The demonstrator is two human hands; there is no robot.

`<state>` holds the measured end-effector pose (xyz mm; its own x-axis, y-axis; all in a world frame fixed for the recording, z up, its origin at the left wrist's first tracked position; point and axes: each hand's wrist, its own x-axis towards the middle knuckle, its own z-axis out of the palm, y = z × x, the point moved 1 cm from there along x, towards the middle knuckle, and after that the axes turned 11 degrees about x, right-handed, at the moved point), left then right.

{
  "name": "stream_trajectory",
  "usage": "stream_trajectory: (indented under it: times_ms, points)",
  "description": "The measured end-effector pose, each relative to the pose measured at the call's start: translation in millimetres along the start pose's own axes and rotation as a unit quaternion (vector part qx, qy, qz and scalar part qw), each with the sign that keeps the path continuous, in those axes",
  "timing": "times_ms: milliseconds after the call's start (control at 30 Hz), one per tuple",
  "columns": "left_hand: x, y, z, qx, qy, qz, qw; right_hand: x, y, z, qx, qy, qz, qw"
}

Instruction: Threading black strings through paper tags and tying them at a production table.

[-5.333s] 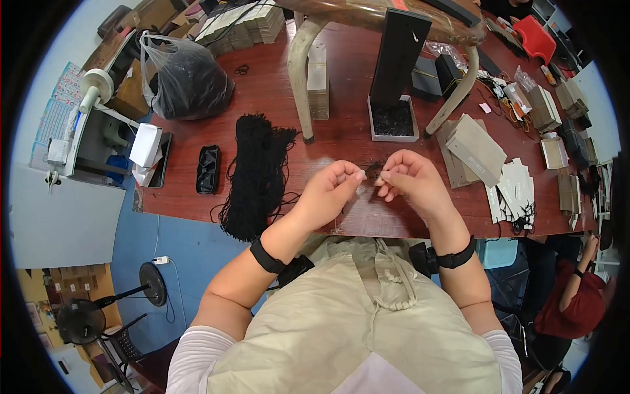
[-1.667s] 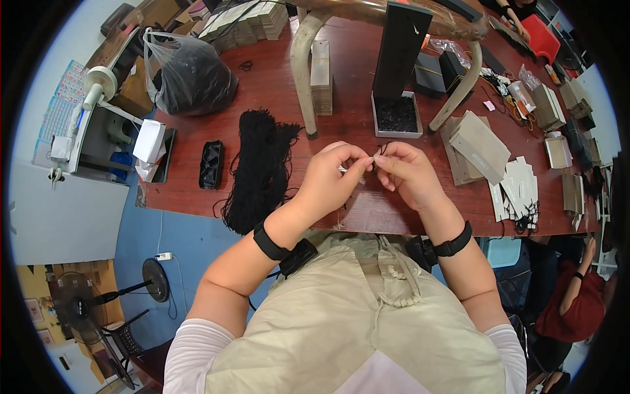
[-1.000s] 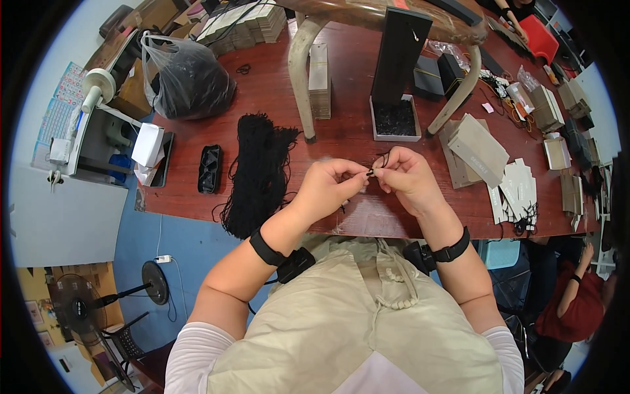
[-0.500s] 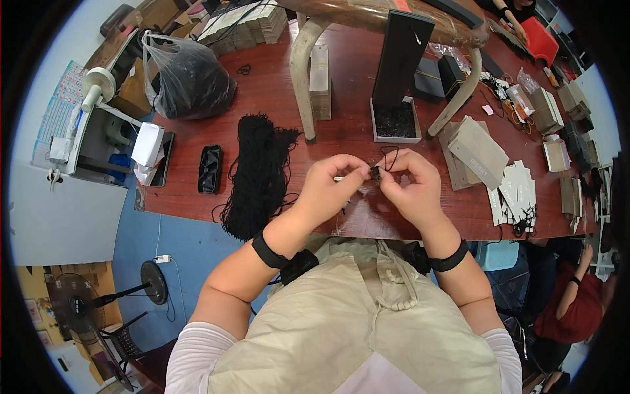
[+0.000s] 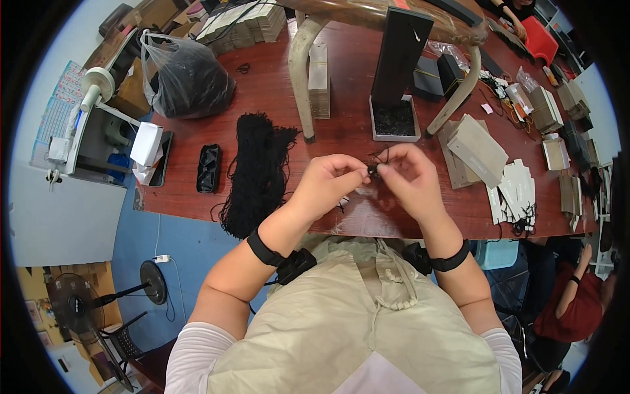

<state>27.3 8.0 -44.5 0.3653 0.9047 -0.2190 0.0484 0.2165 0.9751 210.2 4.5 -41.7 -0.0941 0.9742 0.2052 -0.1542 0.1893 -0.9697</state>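
Note:
Above the front edge of the table, my left hand (image 5: pixel 327 185) and my right hand (image 5: pixel 415 182) meet fingertip to fingertip. Pinched between them is a small black piece (image 5: pixel 373 170) with thin black cord by the right fingers; its exact kind is too small to make out. Both hands are closed on it. Left of them lies a thick bundle of black cords (image 5: pixel 254 174). Beyond my right hand stands a shallow white box (image 5: pixel 396 138) of small black bits, with a tall black board (image 5: pixel 401 56) rising at its back.
A wooden stool with pale legs (image 5: pixel 302 79) stands over the far middle. At left are a black compartment tray (image 5: pixel 209 169) and a plastic bag of black stuff (image 5: pixel 190 79). Grey cards (image 5: pixel 476 151) and white tags (image 5: pixel 516 194) lie at right. Another person (image 5: pixel 569 305) sits lower right.
My fingers have shifted slightly around the small black piece, with the right fingertips moving a little left and up. The cord loop above the right hand shows less now.

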Motion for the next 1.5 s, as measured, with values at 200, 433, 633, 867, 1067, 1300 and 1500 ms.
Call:
stream_trajectory:
  times_ms: [200, 433, 633, 867, 1067, 1300, 1500]
  points:
    - [2, -7, -6, 0.037, 0.006, 0.05, 0.998, 2, -16, -7, 0.094, -0.095, 0.091, 0.987]
    - [-3, 2, -7, 0.05, -0.021, 0.008, 0.999, 9, -17, -13, 0.18, -0.197, 0.326, 0.907]
    - [-3, 0, -11, 0.102, -0.054, 0.018, 0.993, 8, -15, -7, 0.093, -0.141, 0.233, 0.958]
    - [-2, -5, -8, 0.096, -0.032, 0.053, 0.993, 6, -16, -9, 0.015, -0.112, 0.24, 0.964]
    - [-2, -6, -8, 0.096, -0.031, 0.057, 0.993, 4, -14, -11, -0.013, -0.107, 0.221, 0.969]
    - [-5, 0, -9, 0.113, -0.061, -0.006, 0.992, 3, -7, -13, -0.005, -0.117, 0.207, 0.971]
    - [-3, -7, -5, 0.13, -0.086, 0.01, 0.988, 1, -8, -12, -0.007, -0.117, 0.196, 0.974]
